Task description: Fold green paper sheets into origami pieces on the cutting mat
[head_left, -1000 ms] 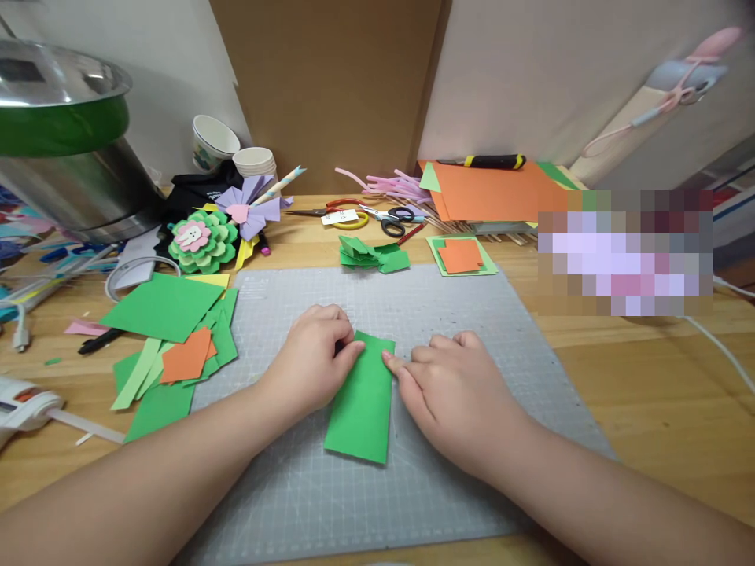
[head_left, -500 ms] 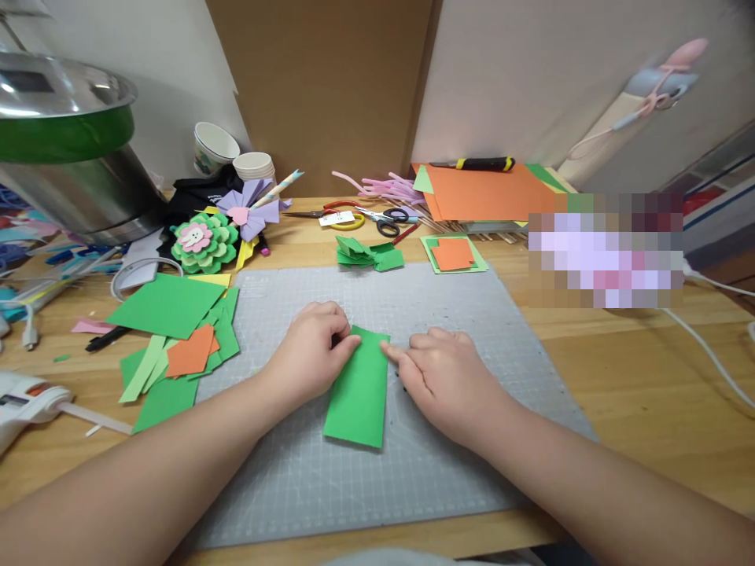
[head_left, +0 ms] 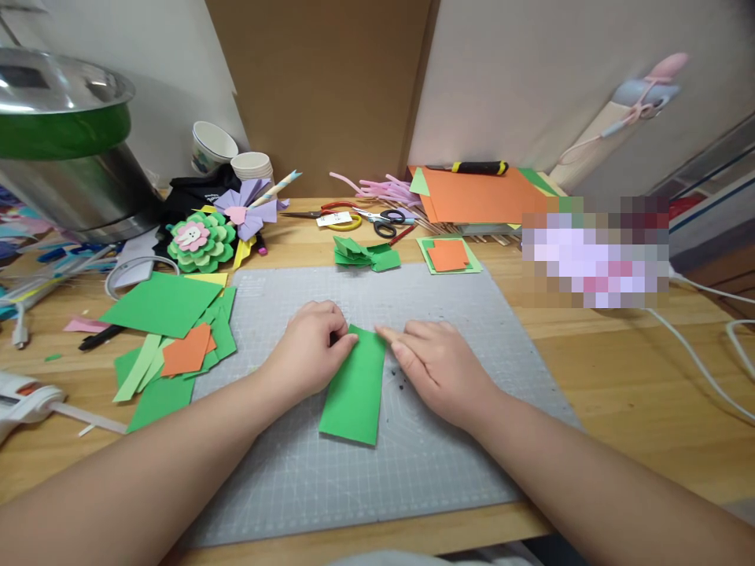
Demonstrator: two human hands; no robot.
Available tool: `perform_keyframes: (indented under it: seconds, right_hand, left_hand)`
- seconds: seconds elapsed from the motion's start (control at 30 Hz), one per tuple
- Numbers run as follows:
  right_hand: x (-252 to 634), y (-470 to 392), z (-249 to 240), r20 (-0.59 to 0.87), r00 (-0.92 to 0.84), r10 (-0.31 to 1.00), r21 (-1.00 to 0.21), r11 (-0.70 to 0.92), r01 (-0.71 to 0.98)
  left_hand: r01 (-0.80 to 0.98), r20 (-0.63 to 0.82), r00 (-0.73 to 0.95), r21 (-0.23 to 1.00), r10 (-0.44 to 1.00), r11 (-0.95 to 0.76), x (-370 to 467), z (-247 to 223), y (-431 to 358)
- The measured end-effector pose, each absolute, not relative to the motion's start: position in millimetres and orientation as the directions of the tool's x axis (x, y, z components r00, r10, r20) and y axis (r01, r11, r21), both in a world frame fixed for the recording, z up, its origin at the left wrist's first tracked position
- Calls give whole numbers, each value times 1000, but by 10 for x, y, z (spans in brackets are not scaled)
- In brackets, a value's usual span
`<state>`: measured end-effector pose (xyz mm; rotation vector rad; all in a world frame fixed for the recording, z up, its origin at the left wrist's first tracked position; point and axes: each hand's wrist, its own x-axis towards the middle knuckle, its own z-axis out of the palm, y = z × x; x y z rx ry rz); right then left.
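A strip of green paper (head_left: 351, 393), which looks folded, lies flat and slightly slanted on the grey cutting mat (head_left: 448, 472). My left hand (head_left: 310, 346) is at its upper left, fingers curled and partly hidden, with the thumb tip pressed on the paper. At the upper right corner, my right hand (head_left: 436, 365) reaches in with the index finger stretched out along the edge. The other right fingers are bent and hold nothing. Small dark specks dot the mat beside the right hand.
Green and orange paper scraps (head_left: 177, 314) lie left, near a glue gun (head_left: 29, 405). Behind the mat are crumpled green paper (head_left: 366, 254), scissors (head_left: 386, 222) and stacked paper squares (head_left: 449, 255). A metal pot (head_left: 71, 149) stands back left; a white cable (head_left: 696, 354) runs at right.
My right index finger has slid slightly up at the paper's upper right corner. My left hand keeps its place on the paper. The whole view has shifted slightly.
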<state>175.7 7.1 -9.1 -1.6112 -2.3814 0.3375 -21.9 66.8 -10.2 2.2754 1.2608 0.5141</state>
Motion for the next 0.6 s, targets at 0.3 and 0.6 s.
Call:
perform_keyframes:
  seconds: [0.3, 0.6]
  right_hand:
    - [1743, 44, 30, 17, -572, 820, -356, 540, 763]
    - [1807, -168, 43, -36, -697, 717, -405, 627, 666]
  left_hand:
    - [707, 87, 465, 562, 881, -429, -193, -101, 647]
    - [717, 83, 463, 550, 882, -428, -174, -87, 651]
